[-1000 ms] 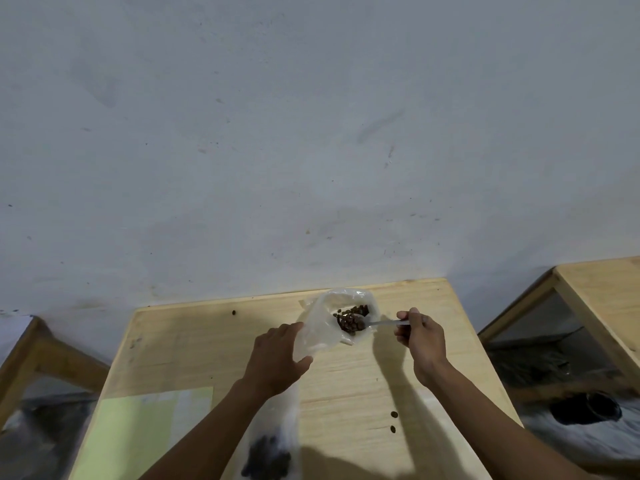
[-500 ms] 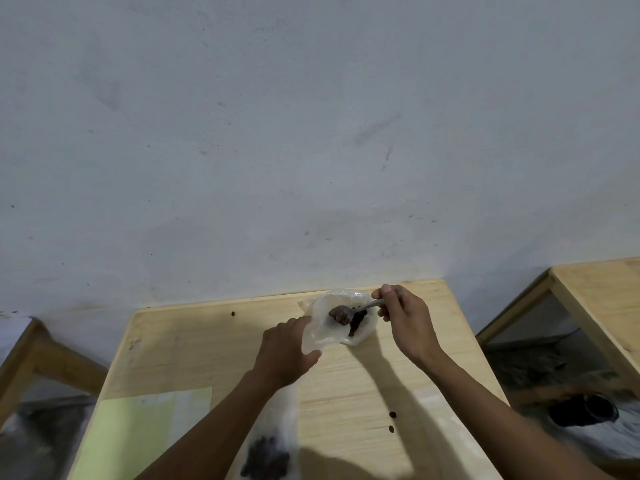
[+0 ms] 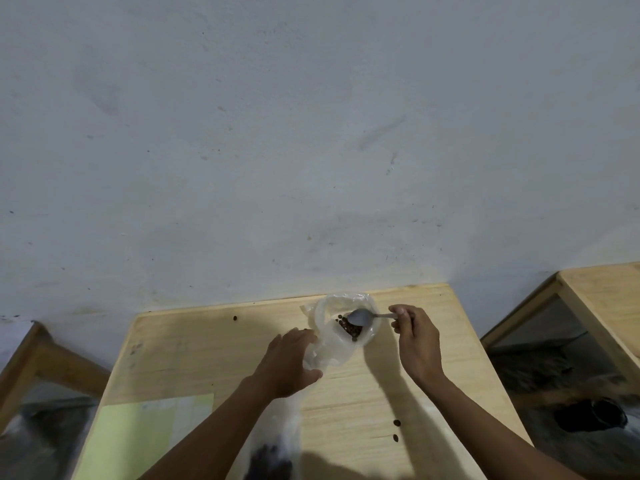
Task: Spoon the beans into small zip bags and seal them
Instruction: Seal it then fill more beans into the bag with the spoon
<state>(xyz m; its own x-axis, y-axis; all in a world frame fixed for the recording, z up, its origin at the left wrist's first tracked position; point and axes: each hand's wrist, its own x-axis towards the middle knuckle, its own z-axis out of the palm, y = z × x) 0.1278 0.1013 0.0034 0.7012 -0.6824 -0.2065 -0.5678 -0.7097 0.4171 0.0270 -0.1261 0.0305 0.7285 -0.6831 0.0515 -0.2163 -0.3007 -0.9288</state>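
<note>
My left hand (image 3: 290, 362) grips the clear bag (image 3: 337, 332) on the wooden table (image 3: 194, 344); my right hand (image 3: 417, 336) holds the spoon (image 3: 362, 317) over its beans (image 3: 350, 329)

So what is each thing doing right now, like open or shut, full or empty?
Small zip bag: open, unsealed, beans inside.
Spoon: bowl over the bag's mouth, looks empty.
Left hand: grips the bag.
Right hand: pinches the spoon handle.
Loose beans: lying on the table.
</note>
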